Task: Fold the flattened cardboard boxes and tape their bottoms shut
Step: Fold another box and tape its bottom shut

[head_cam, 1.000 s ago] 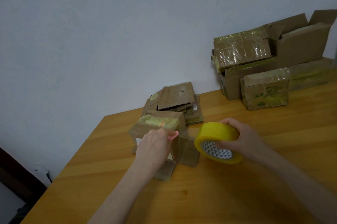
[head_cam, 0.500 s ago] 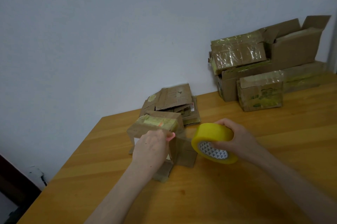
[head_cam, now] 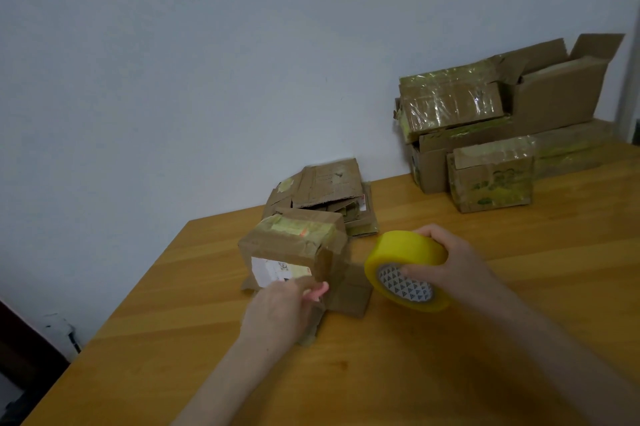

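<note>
Grips the yellow tape roll (head_cam: pixel 406 252) in the right hand (head_cam: pixel 450 269), fingers curled round it, at 3 o'clock from the taped box (head_cam: pixel 294 247) mid-desk (head_cam: pixel 381 373). Touches its near face with the left hand (head_cam: pixel 277 311); fingers mostly hidden, grip unclear.

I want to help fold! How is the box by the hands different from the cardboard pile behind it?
The folded box stands up with walls; the flattened cardboard pile lies in flat layers. The folded box has a white label on its front; the pile's top sheet shows none. The left hand touches the folded box; nothing touches the pile. Both are worn brown cardboard.
</note>
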